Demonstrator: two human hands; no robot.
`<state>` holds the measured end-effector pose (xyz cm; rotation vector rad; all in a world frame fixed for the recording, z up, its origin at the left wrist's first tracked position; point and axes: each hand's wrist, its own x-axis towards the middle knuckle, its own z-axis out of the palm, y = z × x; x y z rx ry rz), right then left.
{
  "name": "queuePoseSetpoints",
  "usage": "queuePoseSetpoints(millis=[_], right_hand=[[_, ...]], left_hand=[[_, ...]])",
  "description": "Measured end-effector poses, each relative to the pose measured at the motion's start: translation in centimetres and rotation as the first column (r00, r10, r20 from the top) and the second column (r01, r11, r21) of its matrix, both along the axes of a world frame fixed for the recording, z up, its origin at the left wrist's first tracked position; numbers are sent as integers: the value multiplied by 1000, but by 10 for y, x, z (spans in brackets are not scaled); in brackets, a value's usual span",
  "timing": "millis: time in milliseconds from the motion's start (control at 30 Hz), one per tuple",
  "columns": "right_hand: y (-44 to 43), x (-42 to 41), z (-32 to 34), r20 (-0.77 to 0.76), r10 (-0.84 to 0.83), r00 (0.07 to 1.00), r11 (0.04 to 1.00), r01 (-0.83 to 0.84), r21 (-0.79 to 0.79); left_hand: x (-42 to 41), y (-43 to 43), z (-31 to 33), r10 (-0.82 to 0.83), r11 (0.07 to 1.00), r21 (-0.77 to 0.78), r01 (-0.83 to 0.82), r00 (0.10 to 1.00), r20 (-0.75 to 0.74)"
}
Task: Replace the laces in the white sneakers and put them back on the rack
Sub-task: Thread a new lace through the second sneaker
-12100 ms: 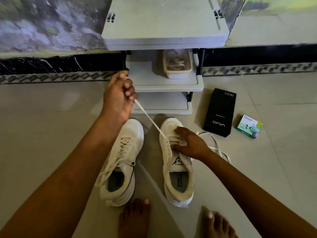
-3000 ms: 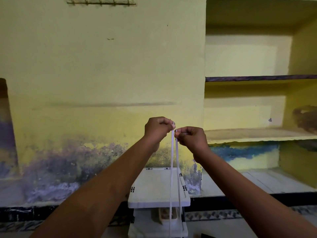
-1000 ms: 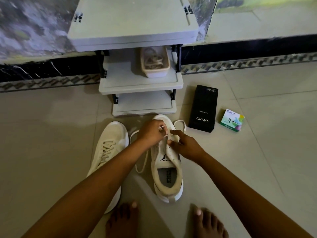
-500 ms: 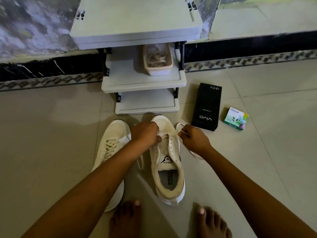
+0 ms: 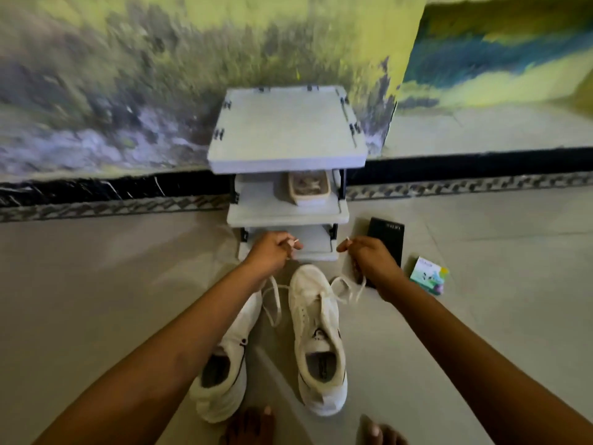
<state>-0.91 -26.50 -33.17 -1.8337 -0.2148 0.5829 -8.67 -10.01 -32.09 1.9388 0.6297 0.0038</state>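
Observation:
Two white sneakers stand on the tiled floor before the grey rack [image 5: 287,130]. The right sneaker [image 5: 319,335] has a white lace [image 5: 341,289] running through eyelets near its toe, with loops spilling out on both sides. My left hand [image 5: 272,252] pinches one lace end above and left of the toe. My right hand [image 5: 369,258] pinches the other end to the right. Both ends are raised and pulled apart. The left sneaker [image 5: 229,364] lies partly under my left forearm, so its lacing is hidden.
A beige tub [image 5: 308,187] sits on the rack's middle shelf. A black phone box [image 5: 386,234] and a small green-and-white box [image 5: 428,274] lie on the floor right of the rack. My bare feet [image 5: 253,427] are at the bottom edge. A wall stands behind.
Both hands have lifted away from the sneaker's toe and spread apart, drawing the lace ends up and outward. My head has tilted up, bringing more of the wall into view.

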Motion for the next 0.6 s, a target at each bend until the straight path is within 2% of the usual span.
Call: queuePoseSetpoints(millis=[167, 233, 300, 400, 600], right_hand=[[10, 4, 80, 220, -46, 974, 984, 6, 180], [14, 4, 125, 257, -102, 961, 962, 29, 272], [19, 9, 143, 256, -92, 962, 951, 9, 309], [25, 6, 210, 410, -134, 902, 938, -17, 346], [29, 10, 296, 490, -230, 841, 900, -8, 436]], left_hand=[[5, 3, 85, 24, 998, -54, -13, 979, 201], [5, 3, 130, 51, 998, -34, -43, 957, 285], [12, 1, 148, 48, 998, 18, -57, 944, 326], [10, -4, 215, 66, 996, 24, -86, 887, 457], [4, -14, 312, 60, 989, 66, -133, 765, 641]])
